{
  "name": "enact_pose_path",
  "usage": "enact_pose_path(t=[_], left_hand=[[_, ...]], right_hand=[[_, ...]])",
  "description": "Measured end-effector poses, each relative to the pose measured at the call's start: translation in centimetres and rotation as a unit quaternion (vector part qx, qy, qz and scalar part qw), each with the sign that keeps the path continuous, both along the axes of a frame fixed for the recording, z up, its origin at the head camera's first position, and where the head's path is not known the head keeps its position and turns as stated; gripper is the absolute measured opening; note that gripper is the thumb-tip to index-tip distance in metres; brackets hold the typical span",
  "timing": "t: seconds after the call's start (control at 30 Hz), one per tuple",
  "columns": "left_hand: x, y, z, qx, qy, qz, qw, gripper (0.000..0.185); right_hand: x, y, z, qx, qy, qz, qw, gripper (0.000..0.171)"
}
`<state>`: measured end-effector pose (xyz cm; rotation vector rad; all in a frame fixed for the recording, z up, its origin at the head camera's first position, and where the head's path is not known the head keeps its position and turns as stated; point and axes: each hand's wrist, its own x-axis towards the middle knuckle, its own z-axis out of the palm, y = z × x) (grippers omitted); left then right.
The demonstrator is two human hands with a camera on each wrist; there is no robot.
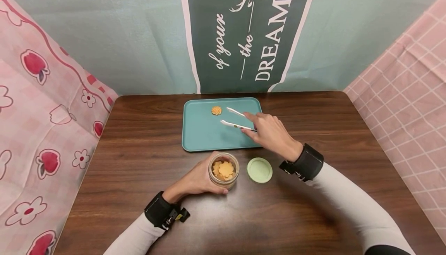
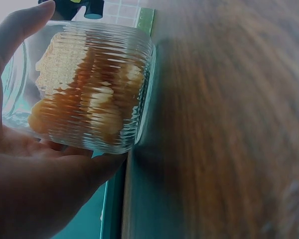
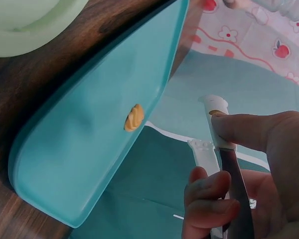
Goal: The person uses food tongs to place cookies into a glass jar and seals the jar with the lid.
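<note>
My left hand (image 1: 203, 175) grips a clear ribbed glass jar (image 2: 89, 84) from its left side, thumb and fingers curled round it. Several golden cookies (image 1: 224, 169) show through its open mouth. In my right hand (image 1: 273, 133) is a pair of tongs (image 3: 232, 184) with white tips, their arms spread apart and nothing between them. The tips hover over the right part of a teal tray (image 1: 200, 136). One swirled cookie (image 1: 216, 110) lies near the tray's far edge, just left of the tong tips.
A pale green round lid (image 1: 259, 170) lies on the wooden table (image 1: 139, 138), right of the jar and in front of the tray. Behind the table hangs a green cloth (image 1: 150, 34) with lettering; patterned pink cloths (image 1: 45, 131) border both sides.
</note>
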<state>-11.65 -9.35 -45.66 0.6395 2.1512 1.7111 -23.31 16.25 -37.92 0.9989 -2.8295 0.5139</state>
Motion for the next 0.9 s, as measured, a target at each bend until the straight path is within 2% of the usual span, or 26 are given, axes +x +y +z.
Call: enact_pose_path(t=[0.27,0.57,0.77,0.9], left_hand=[[0.0,0.0,-0.3,0.007,0.005,-0.003,1.0,0.091],[0.0,0.0,-0.2,0.002,0.008,-0.003,1.0,0.091],[0.0,0.1,-0.1,0.0,0.011,-0.002,0.9999,0.091],[0.1,0.1,-0.2,-0.003,0.013,-0.002,0.9999,0.091]], right_hand=[[-0.3,-0.3,-0.5,0.014,-0.018,-0.011,1.0,0.053],[-0.5,-0.9,-0.6,0.024,-0.013,-0.015,1.0,0.055],[-1.1,-1.3,-0.9,0.032,-0.004,-0.017,0.999,0.054],[-1.5,-1.7,-1.2,0.037,-0.017,-0.016,0.999,0.053]])
